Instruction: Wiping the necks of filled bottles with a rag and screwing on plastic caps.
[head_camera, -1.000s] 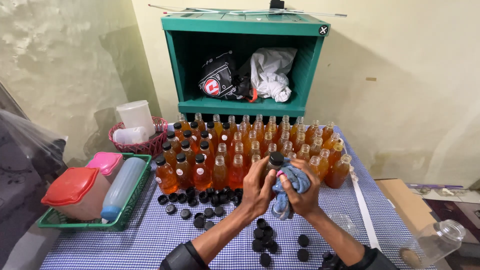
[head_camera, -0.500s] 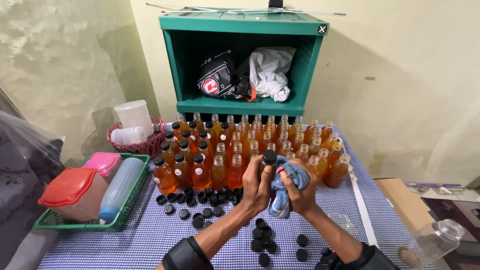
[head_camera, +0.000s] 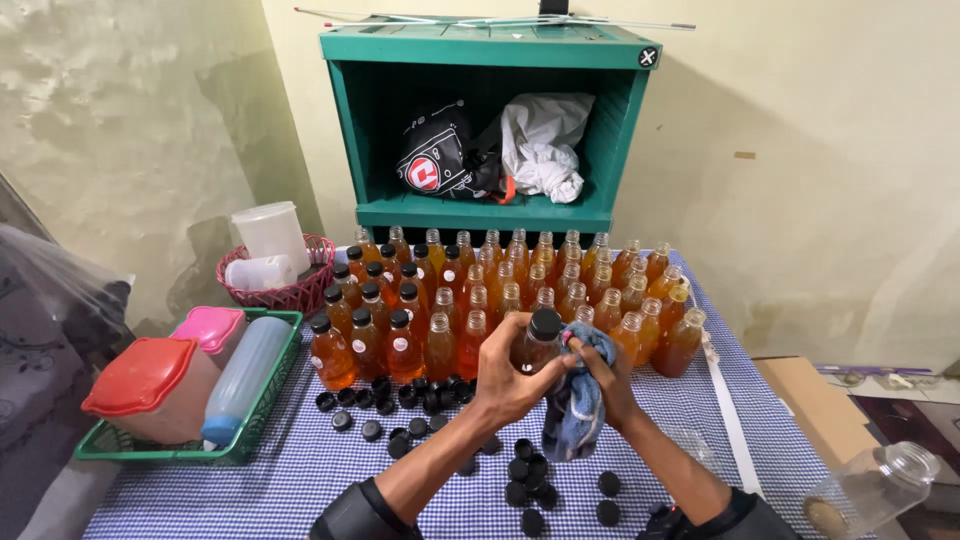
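Left hand (head_camera: 508, 378) closed around capped amber bottle (head_camera: 540, 340), held at frame centre above blue checked tablecloth (head_camera: 300, 470). Right hand (head_camera: 605, 375) closed on blue-grey cloth (head_camera: 578, 400), pressed against bottle side. Rows of filled bottles (head_camera: 500, 290) just behind. Loose black caps (head_camera: 525, 480) below hands.

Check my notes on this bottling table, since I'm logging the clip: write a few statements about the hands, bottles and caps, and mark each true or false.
1. The left hand grips a capped bottle of orange liquid. True.
2. The right hand holds a sponge. False: it holds a blue cloth against the bottle.
3. Loose black caps lie on the checked tablecloth. True.
4. Every standing bottle is capped. False: many on the right are open.
5. The green tray holds bottles. False: it holds lidded containers.
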